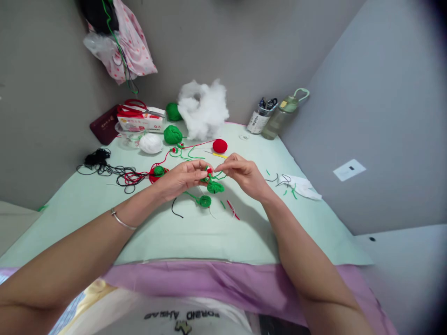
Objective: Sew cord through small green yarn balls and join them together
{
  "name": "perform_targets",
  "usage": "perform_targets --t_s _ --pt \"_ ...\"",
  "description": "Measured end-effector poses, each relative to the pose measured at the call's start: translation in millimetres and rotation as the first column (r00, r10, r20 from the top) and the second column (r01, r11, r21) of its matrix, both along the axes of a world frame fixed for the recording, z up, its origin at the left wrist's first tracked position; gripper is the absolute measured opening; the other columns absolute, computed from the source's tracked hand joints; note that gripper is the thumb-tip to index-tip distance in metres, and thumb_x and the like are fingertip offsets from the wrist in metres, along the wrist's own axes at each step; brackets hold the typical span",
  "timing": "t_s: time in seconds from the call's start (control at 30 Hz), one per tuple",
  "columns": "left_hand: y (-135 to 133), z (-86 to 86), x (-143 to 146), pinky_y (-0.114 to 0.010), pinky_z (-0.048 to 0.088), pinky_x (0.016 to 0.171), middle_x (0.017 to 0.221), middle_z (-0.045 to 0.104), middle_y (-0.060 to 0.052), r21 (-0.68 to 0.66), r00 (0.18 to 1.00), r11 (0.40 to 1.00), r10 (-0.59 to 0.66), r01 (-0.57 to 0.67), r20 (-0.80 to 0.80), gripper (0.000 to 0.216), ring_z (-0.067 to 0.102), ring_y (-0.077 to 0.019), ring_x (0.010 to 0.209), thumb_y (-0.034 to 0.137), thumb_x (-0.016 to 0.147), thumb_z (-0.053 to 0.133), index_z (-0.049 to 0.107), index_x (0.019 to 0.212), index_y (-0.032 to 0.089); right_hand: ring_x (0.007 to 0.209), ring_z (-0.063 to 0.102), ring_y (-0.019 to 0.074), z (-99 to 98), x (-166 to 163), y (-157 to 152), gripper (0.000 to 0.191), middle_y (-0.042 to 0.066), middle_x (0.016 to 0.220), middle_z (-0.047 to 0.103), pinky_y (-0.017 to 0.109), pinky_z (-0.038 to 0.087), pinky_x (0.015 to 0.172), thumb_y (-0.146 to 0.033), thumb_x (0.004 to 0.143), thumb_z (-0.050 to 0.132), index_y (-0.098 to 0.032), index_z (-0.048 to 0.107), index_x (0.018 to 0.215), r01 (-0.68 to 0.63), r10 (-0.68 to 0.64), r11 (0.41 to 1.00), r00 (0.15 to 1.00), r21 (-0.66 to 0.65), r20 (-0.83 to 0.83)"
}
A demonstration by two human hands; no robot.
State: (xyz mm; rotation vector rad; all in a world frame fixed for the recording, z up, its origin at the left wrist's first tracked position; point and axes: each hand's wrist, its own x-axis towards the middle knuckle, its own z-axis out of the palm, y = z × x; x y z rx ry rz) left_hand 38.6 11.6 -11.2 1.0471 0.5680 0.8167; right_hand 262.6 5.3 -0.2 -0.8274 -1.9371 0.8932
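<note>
My left hand (183,177) is closed on a small crocheted piece (209,171) in red, white and green, held above the middle of the table. A green crocheted part (215,187) hangs just below it. Close on the right, my right hand (246,176) has its thumb and forefinger pinched together near the piece; what lies between them is too small to make out. Under the hands, a green crocheted round (205,201) rests on the table with a green strand running from it. A thin yellow-handled tool (220,155) lies behind my right hand.
Red yarn (220,145), green yarn (172,134), white yarn (151,143) and fluffy stuffing (204,109) sit at the back. Tangled black yarn (98,158) lies left. Red scissors (132,108) rest on a box. A bottle (279,118) and pen cup (258,120) stand back right.
</note>
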Motion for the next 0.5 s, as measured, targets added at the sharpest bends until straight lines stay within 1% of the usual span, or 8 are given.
perform_targets --t_s 0.17,0.3,0.5 --pt "-0.3 2.6 -0.5 -0.028 0.051 0.080 0.084 0.065 0.000 -0.017 0.998 0.999 0.050 -0.051 -0.033 0.021 0.061 -0.0111 0.074 0.022 0.073 0.082 0.071 0.090 0.016 0.082 0.051 0.0151 0.1 -2.0 -2.2 0.019 0.003 0.087 0.053 0.031 0.041 0.071 -0.032 0.096 0.060 -0.028 0.078 0.100 0.029 -0.029 1.000 1.000 0.004 -0.003" --pt "0.1 3.4 -0.4 -0.028 0.051 0.081 0.084 0.064 0.000 -0.016 0.996 0.997 0.072 -0.073 -0.045 0.023 0.061 -0.0111 0.075 0.023 0.071 0.084 0.070 0.089 0.016 0.083 0.051 0.0156 -0.3 0.0 -1.1 0.019 0.003 0.086 0.053 0.032 0.041 0.072 -0.032 0.096 0.060 -0.027 0.078 0.099 0.057 -0.057 0.998 0.998 0.034 0.011" --pt "0.7 0.5 0.4 -0.032 0.051 0.085 0.085 0.065 0.000 0.002 0.998 0.999 0.047 -0.047 -0.038 0.024 0.063 -0.0122 0.076 0.024 0.071 0.083 0.070 0.090 0.016 0.083 0.052 0.0152 0.8 -1.9 -3.3 0.019 0.003 0.087 0.054 0.031 0.042 0.072 -0.031 0.097 0.059 -0.027 0.078 0.098 0.052 -0.053 0.997 0.998 0.048 0.022"
